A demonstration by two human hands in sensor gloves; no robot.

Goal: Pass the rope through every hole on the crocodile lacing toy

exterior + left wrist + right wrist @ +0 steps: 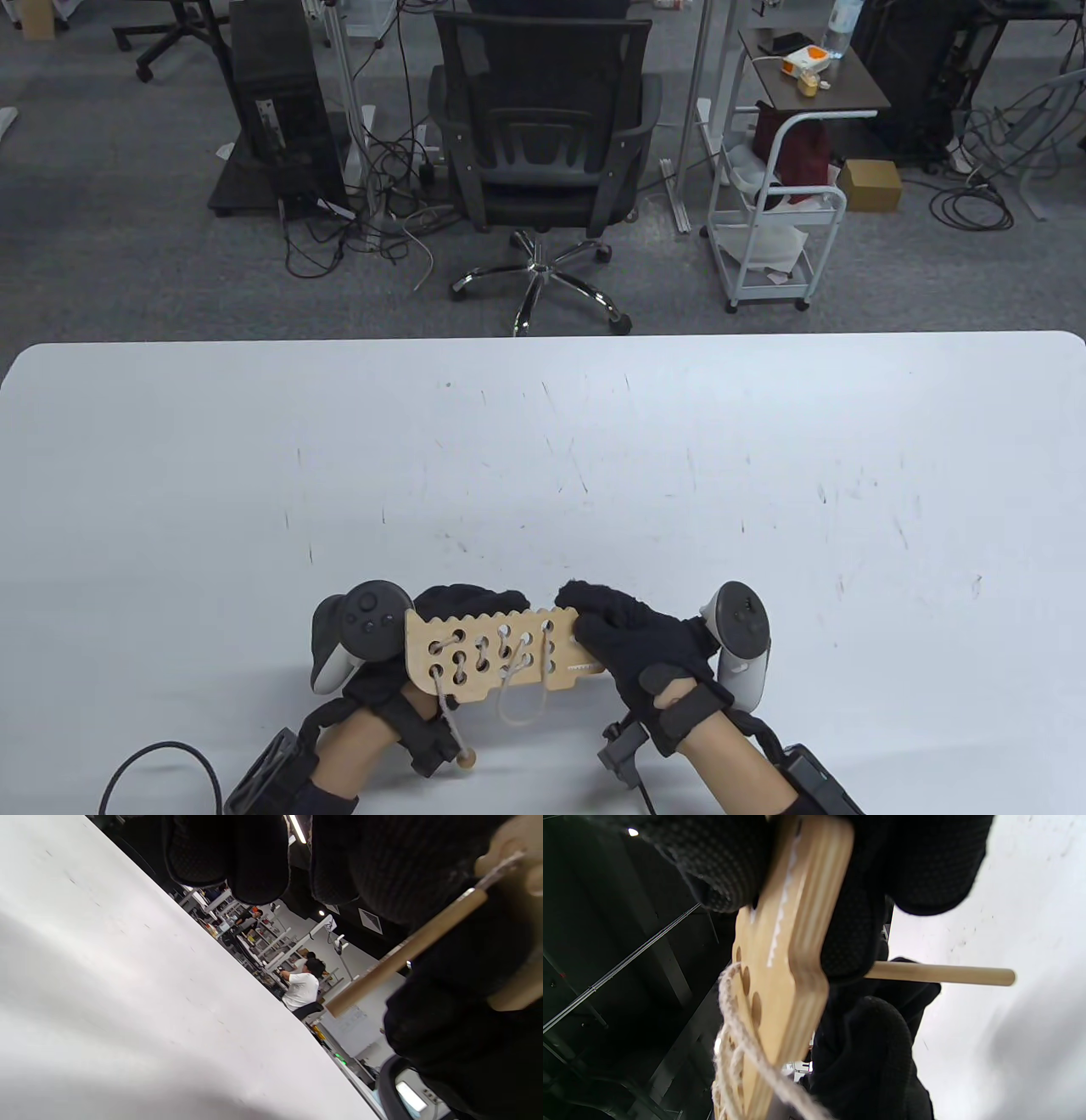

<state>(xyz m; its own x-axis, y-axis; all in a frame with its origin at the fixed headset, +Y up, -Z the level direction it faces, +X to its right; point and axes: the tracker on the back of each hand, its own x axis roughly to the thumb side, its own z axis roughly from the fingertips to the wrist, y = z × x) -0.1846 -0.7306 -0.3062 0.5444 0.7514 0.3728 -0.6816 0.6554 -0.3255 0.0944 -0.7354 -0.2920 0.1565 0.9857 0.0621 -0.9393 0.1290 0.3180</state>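
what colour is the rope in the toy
Off-white rope, clearest in the right wrist view.

Even, diffuse overhead light; we see the white counter (pixel 594 441) bright and sharp in the table view, with only faint soft shadows just below each hand. In the left wrist view, ceiling lamps (pixel 297 827) glare above the left hand (pixel 229 853), whose gloved fingers are underexposed and blurred by closeness; the counter nearest the lens smears. In the right wrist view, the rope (pixel 734 1052) under the right hand (pixel 865 929) is defocused, and the background beside it is dark.
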